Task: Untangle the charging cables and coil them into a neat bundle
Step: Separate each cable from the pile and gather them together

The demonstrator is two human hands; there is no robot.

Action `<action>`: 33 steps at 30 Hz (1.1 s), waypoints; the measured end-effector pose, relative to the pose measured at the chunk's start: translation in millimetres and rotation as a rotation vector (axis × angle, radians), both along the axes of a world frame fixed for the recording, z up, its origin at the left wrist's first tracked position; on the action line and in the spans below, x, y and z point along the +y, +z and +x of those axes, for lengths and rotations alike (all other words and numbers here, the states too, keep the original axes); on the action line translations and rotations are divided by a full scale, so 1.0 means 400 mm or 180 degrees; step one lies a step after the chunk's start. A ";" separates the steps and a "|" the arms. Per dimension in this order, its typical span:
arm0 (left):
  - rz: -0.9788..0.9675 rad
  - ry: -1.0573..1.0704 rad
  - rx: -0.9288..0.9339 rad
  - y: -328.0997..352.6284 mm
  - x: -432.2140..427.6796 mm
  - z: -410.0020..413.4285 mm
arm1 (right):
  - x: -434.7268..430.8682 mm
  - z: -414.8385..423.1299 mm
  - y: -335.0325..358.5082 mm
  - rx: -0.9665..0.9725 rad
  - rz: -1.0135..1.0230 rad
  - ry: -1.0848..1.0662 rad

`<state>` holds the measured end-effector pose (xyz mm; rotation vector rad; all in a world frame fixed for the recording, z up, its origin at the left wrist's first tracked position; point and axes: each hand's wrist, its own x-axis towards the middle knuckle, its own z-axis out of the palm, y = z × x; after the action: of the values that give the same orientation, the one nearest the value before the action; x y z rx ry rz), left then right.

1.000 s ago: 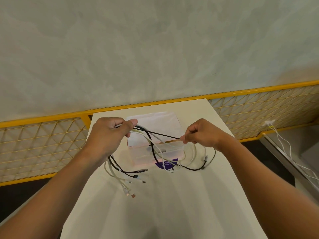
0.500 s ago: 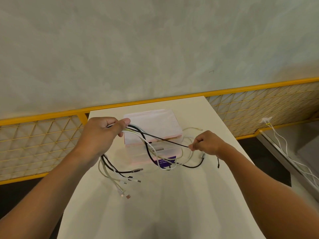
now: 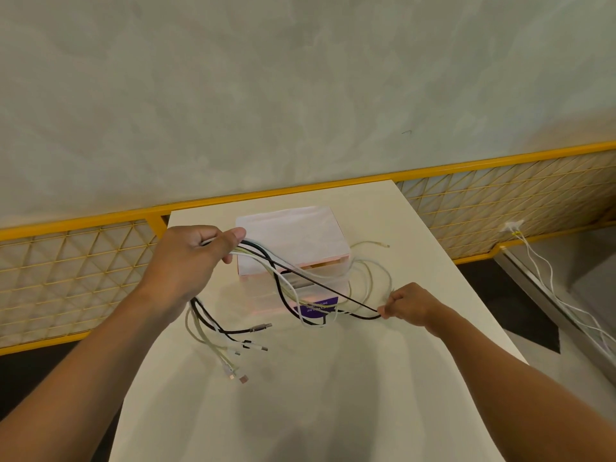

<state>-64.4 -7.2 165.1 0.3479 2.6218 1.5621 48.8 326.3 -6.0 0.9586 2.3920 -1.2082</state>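
My left hand grips a bunch of black and white charging cables above the white table. Their plug ends hang below that hand and fan out near the table top. My right hand pinches a thin black cable that runs taut and straight from my left thumb down to the right. Loose loops of white and black cable sag between the two hands over a box. One cream cable end lies on the table behind my right hand.
A pale pink box with a purple label stands on the table under the cables. A yellow mesh railing runs behind the table against a grey wall. White cords hang from a plug at the right.
My right hand has moved right and down, away from my left, drawing the thin black cable out longer and taut. My left hand keeps its grip on the bunch.
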 end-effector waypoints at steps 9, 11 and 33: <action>-0.0113 -0.0515 -0.0157 0.030 -0.011 0.011 | -0.044 0.014 0.018 -0.1015 -0.0348 0.1265; -0.0133 -0.0617 -0.0151 0.037 -0.004 0.019 | -0.065 -0.004 0.049 -0.0772 -0.0382 0.1305; -0.0332 -0.0781 -0.0103 0.049 0.040 0.049 | -0.268 -0.120 0.387 0.1892 -0.1274 0.1520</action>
<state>-44.7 8.7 184.9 0.6046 2.5103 1.3376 0.9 219.0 148.8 -0.1189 2.4073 -1.8349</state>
